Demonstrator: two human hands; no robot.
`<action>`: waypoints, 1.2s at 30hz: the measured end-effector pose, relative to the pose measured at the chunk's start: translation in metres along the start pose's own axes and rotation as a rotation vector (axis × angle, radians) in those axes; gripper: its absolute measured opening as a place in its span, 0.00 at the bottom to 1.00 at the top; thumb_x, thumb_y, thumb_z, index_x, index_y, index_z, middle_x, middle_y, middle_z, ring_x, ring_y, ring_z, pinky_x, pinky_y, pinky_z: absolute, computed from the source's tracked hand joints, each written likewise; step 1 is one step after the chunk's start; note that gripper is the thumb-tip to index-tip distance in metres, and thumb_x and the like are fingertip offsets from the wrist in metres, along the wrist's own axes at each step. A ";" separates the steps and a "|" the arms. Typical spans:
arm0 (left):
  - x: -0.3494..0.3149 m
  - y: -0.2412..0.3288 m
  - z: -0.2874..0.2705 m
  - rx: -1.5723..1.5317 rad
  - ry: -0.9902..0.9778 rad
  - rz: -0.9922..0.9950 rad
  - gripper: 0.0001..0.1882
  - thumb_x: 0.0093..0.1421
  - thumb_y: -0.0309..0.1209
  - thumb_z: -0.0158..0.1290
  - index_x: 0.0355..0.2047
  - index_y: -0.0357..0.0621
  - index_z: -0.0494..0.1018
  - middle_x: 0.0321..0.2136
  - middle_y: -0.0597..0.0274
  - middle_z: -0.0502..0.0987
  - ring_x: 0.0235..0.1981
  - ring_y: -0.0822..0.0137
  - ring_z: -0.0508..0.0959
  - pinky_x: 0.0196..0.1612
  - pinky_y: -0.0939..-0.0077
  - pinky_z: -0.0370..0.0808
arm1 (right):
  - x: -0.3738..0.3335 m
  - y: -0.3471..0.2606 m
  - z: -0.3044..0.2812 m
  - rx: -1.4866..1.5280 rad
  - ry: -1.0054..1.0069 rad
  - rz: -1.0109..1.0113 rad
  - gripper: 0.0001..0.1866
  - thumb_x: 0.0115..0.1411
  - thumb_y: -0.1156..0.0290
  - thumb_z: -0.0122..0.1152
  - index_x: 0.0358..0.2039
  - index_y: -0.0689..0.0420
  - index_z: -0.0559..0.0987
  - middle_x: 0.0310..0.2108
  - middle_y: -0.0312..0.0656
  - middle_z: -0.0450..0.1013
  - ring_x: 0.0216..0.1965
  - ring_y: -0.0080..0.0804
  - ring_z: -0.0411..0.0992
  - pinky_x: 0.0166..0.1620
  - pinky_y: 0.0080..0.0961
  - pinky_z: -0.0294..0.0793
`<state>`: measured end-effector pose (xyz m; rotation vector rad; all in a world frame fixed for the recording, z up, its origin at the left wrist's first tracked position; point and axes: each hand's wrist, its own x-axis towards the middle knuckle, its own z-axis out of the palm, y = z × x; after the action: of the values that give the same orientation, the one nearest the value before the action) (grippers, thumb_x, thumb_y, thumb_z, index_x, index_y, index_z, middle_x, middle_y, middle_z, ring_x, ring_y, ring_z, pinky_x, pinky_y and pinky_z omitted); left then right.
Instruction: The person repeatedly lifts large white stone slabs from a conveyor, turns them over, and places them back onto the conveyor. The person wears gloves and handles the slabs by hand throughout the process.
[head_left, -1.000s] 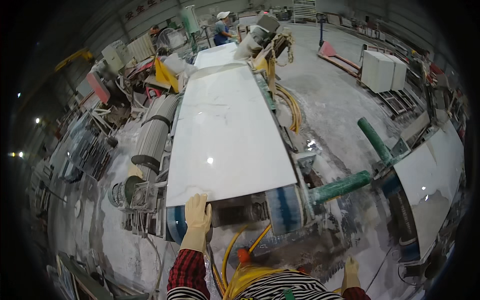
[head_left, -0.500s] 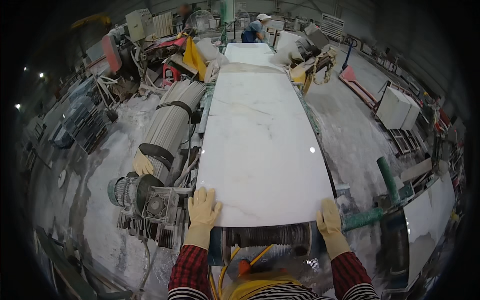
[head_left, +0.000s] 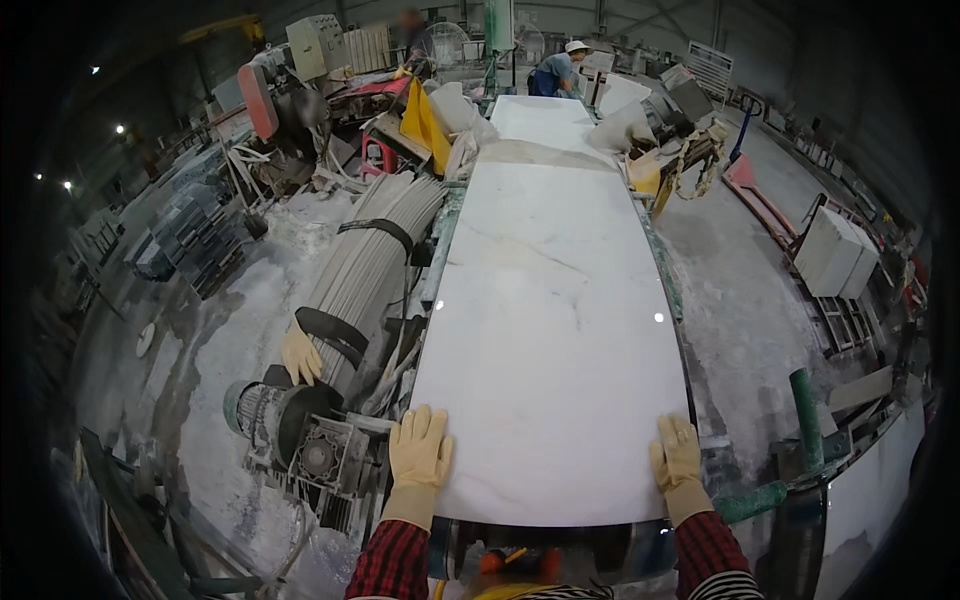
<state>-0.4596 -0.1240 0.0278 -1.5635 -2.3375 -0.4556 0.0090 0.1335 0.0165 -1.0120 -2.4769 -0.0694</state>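
A long white polished stone slab [head_left: 560, 380] with faint brown veins lies flat on a roller conveyor in front of me. My left hand [head_left: 419, 452], in a cream rubber glove, rests on its left edge near the front corner, fingers stretched and slightly spread. On the opposite edge, my right hand [head_left: 676, 460], gloved alike, lies with fingers extended forward. Both palms are turned down, so their undersides are hidden. Beneath the slab's near edge, the dark roller [head_left: 590, 550] shows only in part.
At left stand a dusty motor [head_left: 262, 408] and a strapped bundle of pale strips [head_left: 370, 270], with a spare glove [head_left: 300, 354] beside it. Green pipes [head_left: 750, 503] jut out at right. Further off are a yellow sheet [head_left: 425, 125], a pallet jack [head_left: 745, 170] and a bending person [head_left: 556, 72].
The slab has come nearer to me, and its front edge now covers most of the roller. Both hands have moved back along with it. The view has shifted slightly.
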 end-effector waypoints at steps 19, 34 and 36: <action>-0.002 0.002 0.007 -0.034 -0.123 0.005 0.28 0.71 0.37 0.61 0.69 0.49 0.73 0.69 0.43 0.74 0.70 0.34 0.71 0.74 0.42 0.68 | 0.006 -0.008 -0.026 0.156 0.188 0.083 0.23 0.64 0.70 0.68 0.59 0.60 0.82 0.60 0.56 0.79 0.63 0.63 0.75 0.69 0.56 0.74; -0.015 -0.005 0.011 -0.043 -0.125 0.001 0.27 0.71 0.36 0.60 0.69 0.46 0.73 0.69 0.40 0.74 0.72 0.32 0.70 0.74 0.41 0.67 | 0.003 -0.009 -0.031 0.105 0.246 0.039 0.20 0.61 0.71 0.69 0.54 0.58 0.81 0.55 0.50 0.78 0.58 0.55 0.76 0.63 0.52 0.76; -0.017 -0.004 0.009 -0.040 -0.147 -0.020 0.28 0.72 0.36 0.60 0.70 0.46 0.73 0.71 0.38 0.73 0.73 0.31 0.70 0.76 0.41 0.66 | 0.004 -0.011 -0.032 0.131 0.226 0.061 0.20 0.60 0.71 0.69 0.54 0.58 0.81 0.56 0.50 0.78 0.58 0.55 0.76 0.63 0.52 0.77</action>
<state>-0.4574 -0.1352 0.0121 -1.6450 -2.4693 -0.4061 0.0117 0.1216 0.0482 -0.9663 -2.2153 -0.0011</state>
